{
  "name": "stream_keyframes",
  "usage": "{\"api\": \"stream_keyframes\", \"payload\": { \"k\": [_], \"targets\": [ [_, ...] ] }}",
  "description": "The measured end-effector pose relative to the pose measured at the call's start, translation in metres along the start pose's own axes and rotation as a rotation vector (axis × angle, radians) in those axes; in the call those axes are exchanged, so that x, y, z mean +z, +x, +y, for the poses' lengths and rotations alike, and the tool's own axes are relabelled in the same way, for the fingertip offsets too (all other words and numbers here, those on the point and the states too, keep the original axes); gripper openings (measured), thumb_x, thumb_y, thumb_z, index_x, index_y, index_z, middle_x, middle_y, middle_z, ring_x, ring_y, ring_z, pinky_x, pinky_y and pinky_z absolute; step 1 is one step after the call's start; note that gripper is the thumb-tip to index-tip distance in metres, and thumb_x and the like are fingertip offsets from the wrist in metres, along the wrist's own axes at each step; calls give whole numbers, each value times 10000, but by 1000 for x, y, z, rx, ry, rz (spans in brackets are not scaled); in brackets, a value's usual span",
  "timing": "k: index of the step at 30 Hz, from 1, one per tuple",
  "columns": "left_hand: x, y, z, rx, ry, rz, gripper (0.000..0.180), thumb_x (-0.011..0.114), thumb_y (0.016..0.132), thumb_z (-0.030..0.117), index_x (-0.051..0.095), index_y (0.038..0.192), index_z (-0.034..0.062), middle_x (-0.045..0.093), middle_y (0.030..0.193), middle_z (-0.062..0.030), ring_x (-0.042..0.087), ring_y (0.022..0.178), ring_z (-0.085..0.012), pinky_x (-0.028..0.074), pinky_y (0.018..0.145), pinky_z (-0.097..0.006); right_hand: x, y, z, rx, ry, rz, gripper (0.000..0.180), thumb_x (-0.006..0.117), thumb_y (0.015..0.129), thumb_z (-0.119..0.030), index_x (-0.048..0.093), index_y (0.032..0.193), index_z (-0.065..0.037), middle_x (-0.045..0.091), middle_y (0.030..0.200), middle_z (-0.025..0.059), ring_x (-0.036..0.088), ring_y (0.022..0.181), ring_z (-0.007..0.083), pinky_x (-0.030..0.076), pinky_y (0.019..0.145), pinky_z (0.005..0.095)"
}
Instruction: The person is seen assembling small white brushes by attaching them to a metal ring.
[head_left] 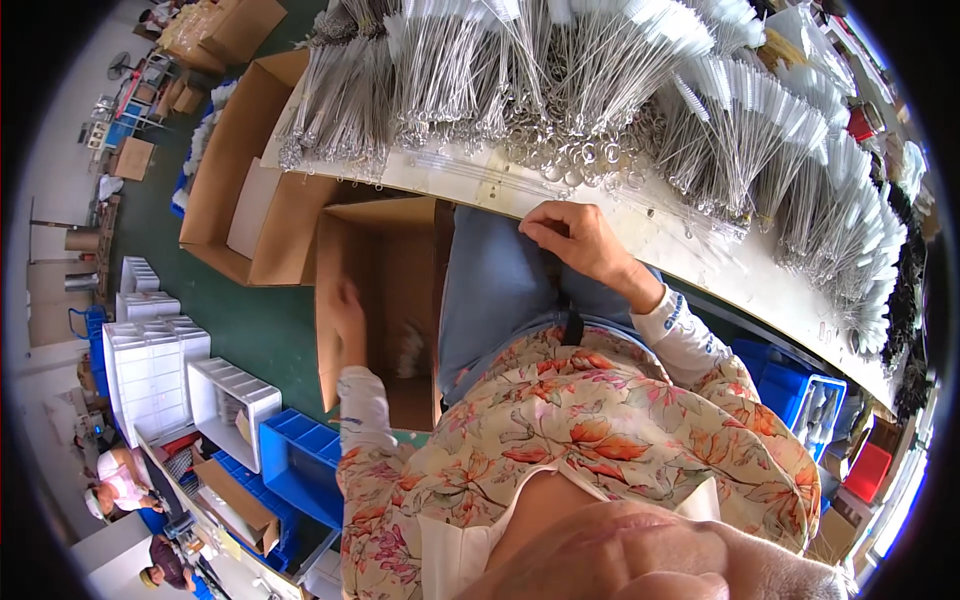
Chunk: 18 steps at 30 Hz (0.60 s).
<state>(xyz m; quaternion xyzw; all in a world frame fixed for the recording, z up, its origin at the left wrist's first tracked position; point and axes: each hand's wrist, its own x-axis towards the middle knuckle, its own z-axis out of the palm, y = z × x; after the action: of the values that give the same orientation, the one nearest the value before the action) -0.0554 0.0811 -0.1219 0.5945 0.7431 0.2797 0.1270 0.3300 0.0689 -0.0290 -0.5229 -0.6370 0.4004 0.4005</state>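
My left hand (349,312) is over the left side of an open cardboard box (385,225) that stands on the floor beside my legs. Motion smears its fingers, so I cannot make out their shape. Inside that box a whitish, blurred bundle (410,350) shows, seemingly bristly and apart from the hand. My right hand (580,240) rests at the near edge of the worktable (480,185), its fingers curled in; whatever they hold, if anything, is hidden. Just beyond it, wire-handled brushes (570,80) with white bristles and looped ends lie in thick bundles. A few thin brushes (470,165) lie singly along the table edge.
A second open cardboard box (265,215) stands to the left. White plastic crates (155,365) and a blue crate (300,465) are on the green floor at lower left. Another blue crate (790,385) is under the table at right. Two people (125,480) work at far lower left.
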Motion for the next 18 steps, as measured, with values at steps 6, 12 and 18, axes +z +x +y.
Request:
{"api": "stream_keyframes", "payload": {
  "k": [6, 12, 18],
  "targets": [
    [-74, 88, 167, 567, -376, 156, 181, 526, 926, 138, 614, 1038, 27, 662, 960, -81, 652, 809, -148, 500, 673, -249, 11, 2, -5, -161, -156, 75, 102, 643, 791, -142, 653, 842, -55, 639, 707, 86, 622, 610, 212, 488, 569, 310],
    [-11, 98, 297, 985, -386, -213, 150, 615, 845, 71, 646, 986, 29, 671, 945, -90, 644, 856, -149, 484, 757, -242, 23, 1, -1, -285, -141, 92, 90, 646, 782, -120, 646, 840, -53, 642, 745, 91, 622, 650, 243, 490, 588, 319],
    [46, 104, 327, 1162, 180, 28, 165, 719, 687, 148, 670, 831, 85, 587, 1038, -11, 501, 984, -230, 378, 862, -388, 20, -2, 3, -293, -115, 79, 89, 646, 791, -99, 647, 850, -33, 638, 767, 98, 623, 681, 244, 491, 613, 318]
  ]
}}
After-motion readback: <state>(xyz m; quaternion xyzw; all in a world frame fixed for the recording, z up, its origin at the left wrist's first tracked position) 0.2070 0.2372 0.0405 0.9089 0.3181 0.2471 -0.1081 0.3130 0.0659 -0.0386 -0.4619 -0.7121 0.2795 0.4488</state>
